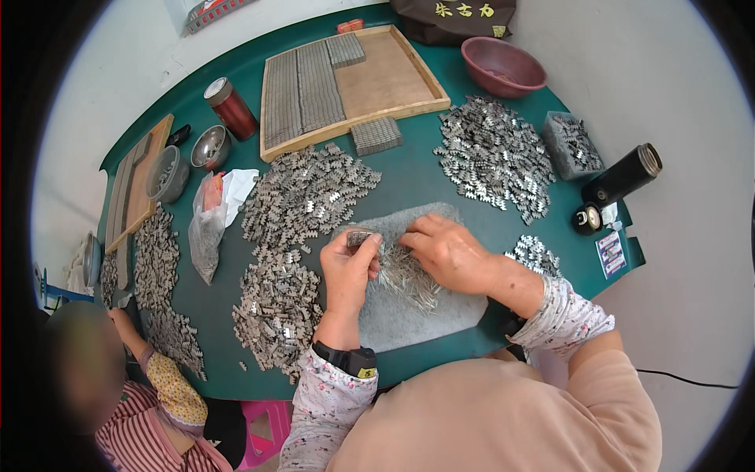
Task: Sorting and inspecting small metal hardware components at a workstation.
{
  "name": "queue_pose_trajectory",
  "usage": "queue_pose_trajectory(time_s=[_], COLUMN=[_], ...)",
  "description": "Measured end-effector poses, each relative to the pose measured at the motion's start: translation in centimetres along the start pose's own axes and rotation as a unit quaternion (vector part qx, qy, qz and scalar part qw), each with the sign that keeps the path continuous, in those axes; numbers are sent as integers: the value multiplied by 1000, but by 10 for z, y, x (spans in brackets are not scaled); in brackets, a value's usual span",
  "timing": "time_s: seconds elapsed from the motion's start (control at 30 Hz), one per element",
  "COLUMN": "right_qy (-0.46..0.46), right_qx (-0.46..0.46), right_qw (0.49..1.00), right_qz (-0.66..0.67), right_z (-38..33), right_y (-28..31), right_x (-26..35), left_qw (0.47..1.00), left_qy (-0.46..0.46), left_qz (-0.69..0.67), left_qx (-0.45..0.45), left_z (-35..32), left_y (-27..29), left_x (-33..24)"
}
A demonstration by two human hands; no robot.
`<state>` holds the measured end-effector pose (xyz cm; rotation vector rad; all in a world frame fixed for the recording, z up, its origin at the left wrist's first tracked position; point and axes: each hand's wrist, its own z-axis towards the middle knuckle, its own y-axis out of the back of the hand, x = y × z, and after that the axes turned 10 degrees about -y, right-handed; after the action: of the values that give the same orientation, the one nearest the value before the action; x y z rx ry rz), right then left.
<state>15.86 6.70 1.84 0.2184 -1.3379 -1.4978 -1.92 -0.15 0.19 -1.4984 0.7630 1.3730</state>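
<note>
My left hand (344,274) is closed on a small stack of toothed metal plates (360,237), gripped between thumb and fingers. Close beside it, my right hand (450,253) reaches over a loose heap of thin metal pins (410,285). Its fingertips are bent together at the heap's upper edge; whatever they pinch is too small to make out. Both hands are above a grey felt mat (385,329), on which the pins lie. Heaps of loose toothed metal plates (275,311) spread just left of my left hand.
A wooden tray (393,86) with rows of stacked plates stands at the back. Another plate pile (495,157), a plastic tub (572,145), a maroon bowl (503,67) and a black flask (623,175) are to the right. A co-worker (157,393) sits at lower left.
</note>
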Motion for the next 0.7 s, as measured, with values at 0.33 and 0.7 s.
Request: queue_pose_trajectory(time_s=[0.33,0.7], right_qy=[-113,-64], right_qx=[-85,-90], right_qw=[967,959], right_qz=[-214,-259], right_z=[49,55], right_y=[37,31], right_x=[-86,-101], left_qw=[1000,1000], left_qy=[2,-1], left_qz=[15,24], left_qx=[3,19], left_z=[-2,0], left_y=[2,2], left_x=[3,4])
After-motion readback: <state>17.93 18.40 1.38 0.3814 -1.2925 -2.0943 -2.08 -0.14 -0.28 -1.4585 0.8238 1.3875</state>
